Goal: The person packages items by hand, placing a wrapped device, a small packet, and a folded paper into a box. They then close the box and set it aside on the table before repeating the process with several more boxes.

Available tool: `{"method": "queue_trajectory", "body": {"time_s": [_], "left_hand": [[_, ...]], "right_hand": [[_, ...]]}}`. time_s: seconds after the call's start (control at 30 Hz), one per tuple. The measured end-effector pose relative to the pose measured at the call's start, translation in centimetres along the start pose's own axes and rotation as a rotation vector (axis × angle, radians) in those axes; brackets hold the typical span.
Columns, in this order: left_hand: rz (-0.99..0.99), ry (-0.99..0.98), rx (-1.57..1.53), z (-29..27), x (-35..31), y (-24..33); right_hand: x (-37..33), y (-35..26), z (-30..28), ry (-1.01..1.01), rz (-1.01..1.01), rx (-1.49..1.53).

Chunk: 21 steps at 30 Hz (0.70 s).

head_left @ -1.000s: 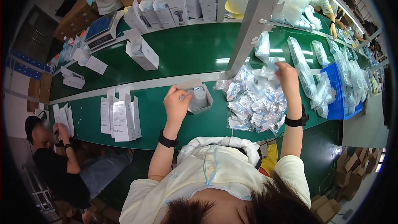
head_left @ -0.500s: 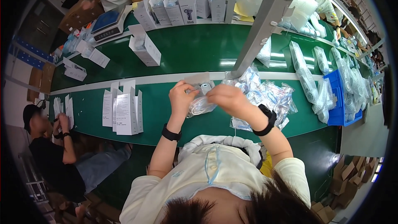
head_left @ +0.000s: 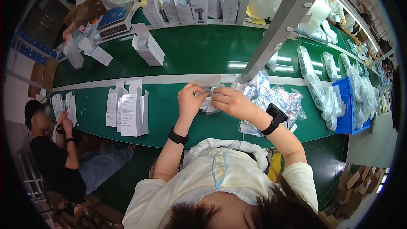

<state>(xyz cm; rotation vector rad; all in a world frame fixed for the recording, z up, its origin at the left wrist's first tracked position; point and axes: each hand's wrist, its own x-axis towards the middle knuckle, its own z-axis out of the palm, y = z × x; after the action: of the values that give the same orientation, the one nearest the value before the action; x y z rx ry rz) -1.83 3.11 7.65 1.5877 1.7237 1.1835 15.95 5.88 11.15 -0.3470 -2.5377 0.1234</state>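
A small clear plastic bag (head_left: 209, 108) with whitish contents, perhaps a coiled cable, sits between my hands above the green bench. My left hand (head_left: 190, 100) pinches its left side, thumb against fingertips. From the right, my right hand (head_left: 232, 101) closes its fingers on the bag's upper part, close to the left fingertips. A pale, flat flap (head_left: 208, 80) stands up just behind the bag; what it belongs to is mostly hidden. Right beside my right hand lies a heap of clear bags (head_left: 271, 97) holding white and blue parts.
Several upright white boxes (head_left: 132, 109) stand to the left. An open box (head_left: 148, 46) and a scale (head_left: 115, 20) are across the bench. A grey metal post (head_left: 273, 29) rises behind the bags. A blue crate (head_left: 345, 106) holds bubble-wrapped items at right. A co-worker (head_left: 53, 144) sits at left.
My right hand has come in toward my left, and its fingers are now on the bag. At the far left, another person's hand has lifted a white box, which is blurred.
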Motion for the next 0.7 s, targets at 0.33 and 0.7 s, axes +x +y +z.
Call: {"method": "queue_trajectory", "body": {"time_s": [0.33, 0.7], "left_hand": [[0.025, 0.108, -0.34, -1.3, -1.4, -0.5], [-0.384, -0.075, 1.087, -16.3, -5.5, -10.1]], "right_hand": [[0.0, -1.4, 1.2, -0.326, 0.152, 0.01], [-2.6, 2.7, 8.4, 0.059, 0.768, 0.787]]}}
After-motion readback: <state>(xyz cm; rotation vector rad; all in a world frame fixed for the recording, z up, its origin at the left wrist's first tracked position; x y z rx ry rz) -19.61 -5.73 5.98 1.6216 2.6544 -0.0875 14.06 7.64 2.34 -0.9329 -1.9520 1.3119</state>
